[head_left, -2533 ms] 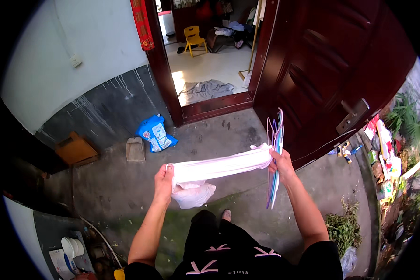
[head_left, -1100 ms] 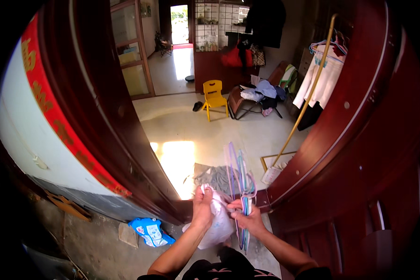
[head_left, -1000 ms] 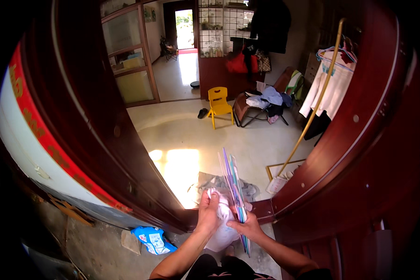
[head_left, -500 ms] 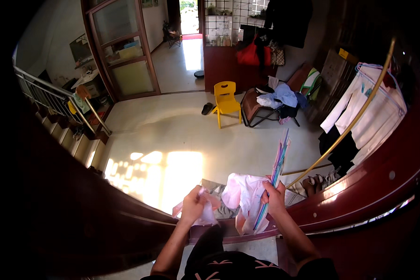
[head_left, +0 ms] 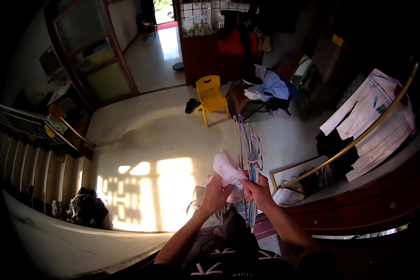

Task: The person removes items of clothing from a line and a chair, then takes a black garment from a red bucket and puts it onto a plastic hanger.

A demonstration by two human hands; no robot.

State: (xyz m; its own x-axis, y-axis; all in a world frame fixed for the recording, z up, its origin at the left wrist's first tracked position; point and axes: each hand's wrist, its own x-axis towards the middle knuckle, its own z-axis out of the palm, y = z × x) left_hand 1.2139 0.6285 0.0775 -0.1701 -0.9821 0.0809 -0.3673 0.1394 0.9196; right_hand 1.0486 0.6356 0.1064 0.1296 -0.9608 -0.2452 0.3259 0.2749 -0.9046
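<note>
A bundle of several pastel plastic clothes hangers (head_left: 250, 151) stands out above and below my right hand (head_left: 258, 192), which is wrapped round it. A crumpled pale pink cloth (head_left: 228, 170) bunches up between my hands, just left of the hangers, with part of it against my right hand's fingers. My left hand (head_left: 214, 195) is closed at the cloth's lower left side, its thumb pointing toward my right hand. What kind of garment the cloth is cannot be made out, and its lower part is partly hidden by my fingers.
White clothes (head_left: 371, 126) hang on hangers beside a golden rail (head_left: 359, 139) at right. A yellow chair (head_left: 211, 99) and a brown reclining chair (head_left: 238, 95) heaped with clothes stand ahead. Stairs (head_left: 37, 172) lie left, with a dark bag (head_left: 85, 207) near them.
My hands have come together, the left moving right toward the hangers. The hangers now stand more upright and spread, and the pink cloth is gathered between both hands. The view has turned.
</note>
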